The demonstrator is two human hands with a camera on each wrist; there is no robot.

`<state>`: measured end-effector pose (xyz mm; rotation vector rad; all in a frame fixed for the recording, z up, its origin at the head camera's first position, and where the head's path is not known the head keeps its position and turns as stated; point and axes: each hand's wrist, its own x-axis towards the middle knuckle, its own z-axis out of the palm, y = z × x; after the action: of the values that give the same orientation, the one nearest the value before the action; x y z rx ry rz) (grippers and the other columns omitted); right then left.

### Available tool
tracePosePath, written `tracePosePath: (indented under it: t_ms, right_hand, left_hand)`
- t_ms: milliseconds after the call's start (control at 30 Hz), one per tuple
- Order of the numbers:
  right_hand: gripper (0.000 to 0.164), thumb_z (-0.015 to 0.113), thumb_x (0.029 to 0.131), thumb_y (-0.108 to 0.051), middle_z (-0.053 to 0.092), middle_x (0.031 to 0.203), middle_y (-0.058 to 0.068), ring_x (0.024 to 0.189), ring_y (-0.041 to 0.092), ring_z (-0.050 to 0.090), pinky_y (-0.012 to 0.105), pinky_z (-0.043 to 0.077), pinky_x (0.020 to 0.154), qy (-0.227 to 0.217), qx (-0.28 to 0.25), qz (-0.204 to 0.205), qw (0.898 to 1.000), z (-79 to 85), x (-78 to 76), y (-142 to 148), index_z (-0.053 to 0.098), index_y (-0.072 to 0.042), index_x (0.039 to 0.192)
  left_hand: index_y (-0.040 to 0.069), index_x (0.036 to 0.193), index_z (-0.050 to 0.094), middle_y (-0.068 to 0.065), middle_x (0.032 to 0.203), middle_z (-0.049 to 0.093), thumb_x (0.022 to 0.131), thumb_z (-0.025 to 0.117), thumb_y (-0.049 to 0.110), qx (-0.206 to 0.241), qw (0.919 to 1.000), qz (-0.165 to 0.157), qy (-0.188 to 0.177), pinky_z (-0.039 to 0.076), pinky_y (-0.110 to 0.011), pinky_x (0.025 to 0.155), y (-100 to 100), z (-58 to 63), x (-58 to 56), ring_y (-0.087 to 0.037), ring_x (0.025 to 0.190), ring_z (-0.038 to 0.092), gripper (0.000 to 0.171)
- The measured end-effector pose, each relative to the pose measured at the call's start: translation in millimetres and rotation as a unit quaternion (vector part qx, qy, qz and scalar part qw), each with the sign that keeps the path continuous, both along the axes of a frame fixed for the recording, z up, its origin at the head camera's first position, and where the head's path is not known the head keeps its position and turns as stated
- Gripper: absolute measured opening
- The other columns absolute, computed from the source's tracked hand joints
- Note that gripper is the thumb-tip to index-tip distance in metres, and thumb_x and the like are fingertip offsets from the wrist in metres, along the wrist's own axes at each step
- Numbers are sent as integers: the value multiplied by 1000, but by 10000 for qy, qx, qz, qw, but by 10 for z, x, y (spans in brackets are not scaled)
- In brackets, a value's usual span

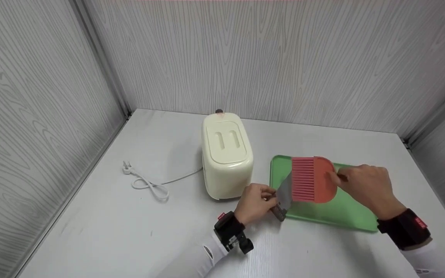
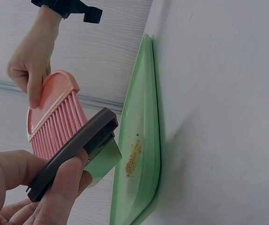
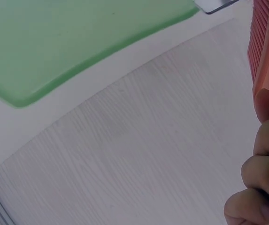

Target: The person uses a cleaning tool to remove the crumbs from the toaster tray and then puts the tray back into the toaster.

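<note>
My left hand (image 1: 255,202) pinches the dark handle (image 2: 73,150) of a metal-bladed scraper (image 1: 285,189) at the tray's near left corner. The right hand (image 1: 367,187) grips a small orange hand brush (image 1: 325,179) by its back, its pink bristles (image 2: 59,124) pointing left toward the blade. Both tools are held above a green tray (image 1: 334,218). Brown crumbs (image 2: 133,158) lie in a small patch on that tray, visible in the left wrist view. Whether the bristles touch the blade I cannot tell. Only the brush's edge (image 3: 265,61) shows in the right wrist view.
A cream toaster (image 1: 228,181) with a lid on top stands left of the tray, close to my left hand. Its white cord (image 1: 180,179) runs left to a plug (image 1: 127,168) on the white table. Wood-grain panels (image 1: 245,58) enclose the back and sides.
</note>
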<state>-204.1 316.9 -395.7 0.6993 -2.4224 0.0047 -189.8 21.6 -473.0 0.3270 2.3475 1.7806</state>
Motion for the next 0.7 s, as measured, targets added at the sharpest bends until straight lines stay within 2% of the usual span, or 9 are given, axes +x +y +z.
tracePosePath:
  t_ms: [100, 200, 367, 700]
  right_hand:
    - [60, 49, 108, -42, 11, 63, -12, 63, 4, 7, 21, 0, 57, 411, 137, 331, 9985, 22, 43, -116, 25, -23, 56]
    - [65, 33, 112, -50, 9, 63, -13, 63, 3, 5, 21, -2, 59, 839, 251, 578, 9945, 33, 65, -205, 24, -22, 54]
    - [64, 34, 113, -43, 12, 56, -14, 61, 1, 6, 20, -2, 58, 1252, 410, 858, 9876, 11, 67, -276, 26, -22, 53]
    - [64, 31, 116, -38, 24, 45, -7, 59, 1, 5, 20, -1, 57, 1388, 792, 1024, 9818, -3, 88, -324, 27, -21, 54]
  left_hand:
    - [-5, 114, 75, -15, 109, 81, 92, 75, 3, -20, 10000, 9, -5, 64, -20, 67, -1, -3, -1, -13, 88, 78, 23]
    - [-5, 116, 75, -15, 109, 81, 92, 75, 3, -11, 10000, 1, -11, 64, -20, 67, -4, 1, 1, -13, 87, 78, 25]
    - [-4, 116, 75, -15, 109, 82, 93, 73, 3, 63, 10000, -33, -22, 65, -20, 67, -12, 16, 11, -12, 87, 78, 24]
    - [-4, 113, 76, -14, 106, 82, 93, 72, 2, 128, 9999, 3, -6, 64, -20, 66, -18, 28, 19, -11, 85, 78, 21]
